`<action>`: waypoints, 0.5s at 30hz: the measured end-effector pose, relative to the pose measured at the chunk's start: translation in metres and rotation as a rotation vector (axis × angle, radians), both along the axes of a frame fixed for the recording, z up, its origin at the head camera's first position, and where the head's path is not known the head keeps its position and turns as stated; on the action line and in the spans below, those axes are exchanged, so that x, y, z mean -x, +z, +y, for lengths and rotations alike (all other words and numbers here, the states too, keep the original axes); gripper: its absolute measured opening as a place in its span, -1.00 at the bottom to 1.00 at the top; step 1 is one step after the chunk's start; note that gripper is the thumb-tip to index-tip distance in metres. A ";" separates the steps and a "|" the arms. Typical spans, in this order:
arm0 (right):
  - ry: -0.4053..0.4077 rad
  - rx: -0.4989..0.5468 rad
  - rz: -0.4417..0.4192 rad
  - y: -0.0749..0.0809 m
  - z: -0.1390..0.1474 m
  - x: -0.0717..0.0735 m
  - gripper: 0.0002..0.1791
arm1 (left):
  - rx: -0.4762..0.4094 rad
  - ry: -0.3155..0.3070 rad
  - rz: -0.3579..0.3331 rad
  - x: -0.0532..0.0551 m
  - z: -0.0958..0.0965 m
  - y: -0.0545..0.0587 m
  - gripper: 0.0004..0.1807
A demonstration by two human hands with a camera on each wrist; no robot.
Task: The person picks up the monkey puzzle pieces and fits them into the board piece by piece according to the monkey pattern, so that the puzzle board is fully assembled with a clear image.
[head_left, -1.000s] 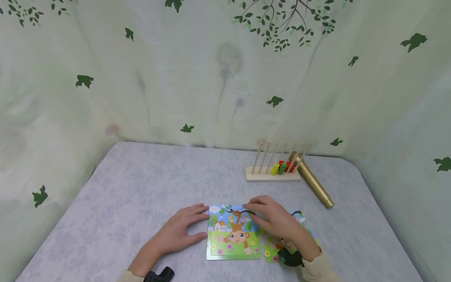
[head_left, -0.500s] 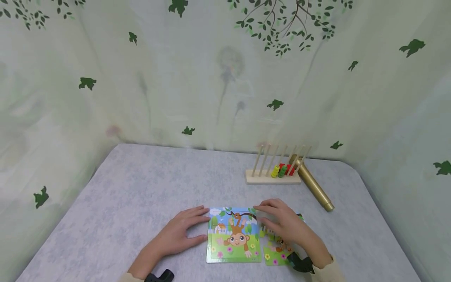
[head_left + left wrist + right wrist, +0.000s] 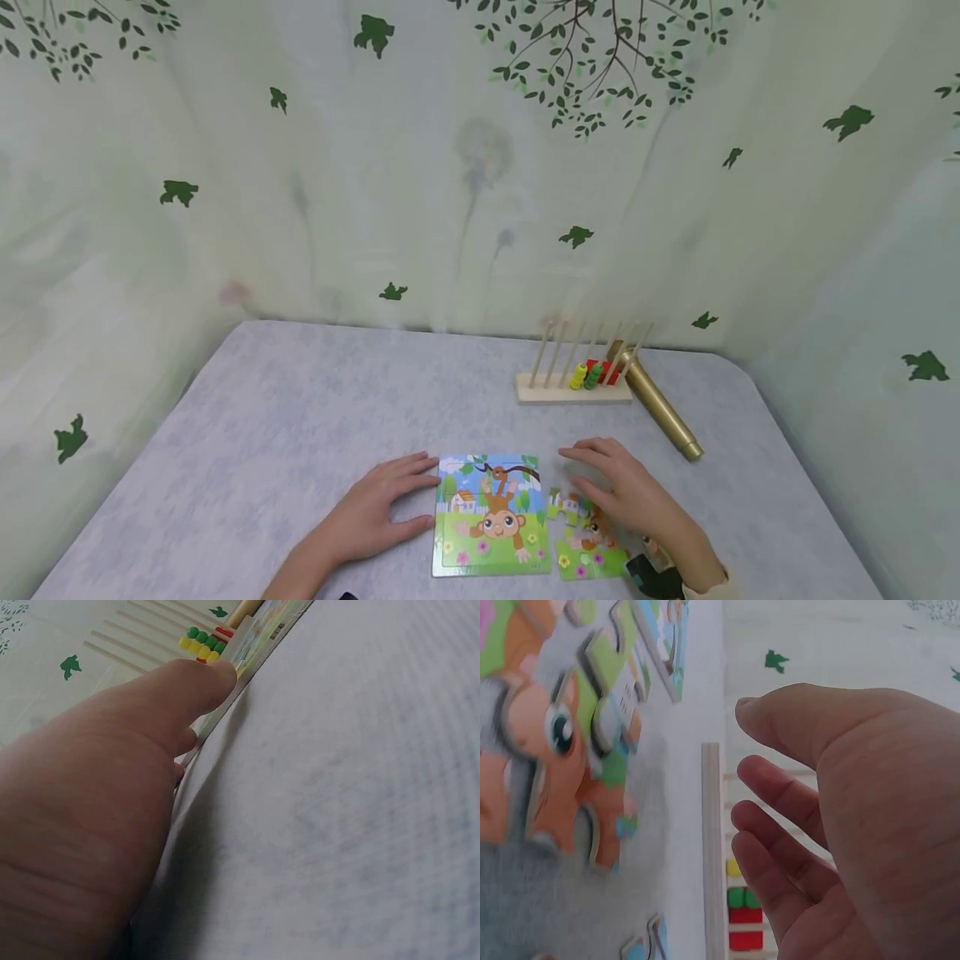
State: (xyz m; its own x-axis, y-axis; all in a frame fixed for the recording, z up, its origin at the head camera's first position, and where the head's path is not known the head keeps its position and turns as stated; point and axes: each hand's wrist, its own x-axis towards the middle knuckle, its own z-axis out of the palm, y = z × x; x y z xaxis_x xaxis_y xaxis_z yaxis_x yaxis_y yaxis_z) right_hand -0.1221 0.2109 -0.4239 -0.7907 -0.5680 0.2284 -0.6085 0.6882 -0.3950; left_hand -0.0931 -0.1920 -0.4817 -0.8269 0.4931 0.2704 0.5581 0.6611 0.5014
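A square monkey jigsaw puzzle (image 3: 491, 533) lies flat on the grey table, its picture showing a monkey hanging from a branch. Along its left edge rests my left hand (image 3: 378, 510), fingers spread and fingertips right at the rim. In the left wrist view the thumb (image 3: 202, 686) reaches the puzzle's edge. My right hand (image 3: 626, 492) hovers to the right of the puzzle, fingers loosely bent with nothing between them. Beneath and beside it lie several loose jigsaw pieces (image 3: 588, 565), partly hidden by the hand and wrist; the right wrist view shows a monkey-face piece (image 3: 562, 742) close up.
Behind the hands stands a wooden peg rack (image 3: 573, 394) with yellow, green and red beads on some rods. A gold-coloured tube (image 3: 663, 412) lies slanted beside it. A leaf-patterned curtain (image 3: 337, 167) borders the table's back and sides.
My right hand has moved right, off the puzzle's upper right corner, baring that corner and more loose pieces. The left hand has stayed at the left edge. The head view has shifted slightly.
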 end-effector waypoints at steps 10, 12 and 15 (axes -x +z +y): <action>-0.058 0.017 -0.005 -0.005 0.016 0.001 -0.56 | -0.015 0.007 -0.001 -0.005 -0.001 -0.001 -0.43; -0.057 0.025 0.011 -0.005 0.018 0.002 -0.56 | -0.014 0.006 -0.002 -0.004 -0.001 -0.001 -0.43; -0.064 0.031 0.013 -0.007 0.022 0.004 -0.56 | -0.013 0.002 0.001 -0.002 0.000 0.001 -0.44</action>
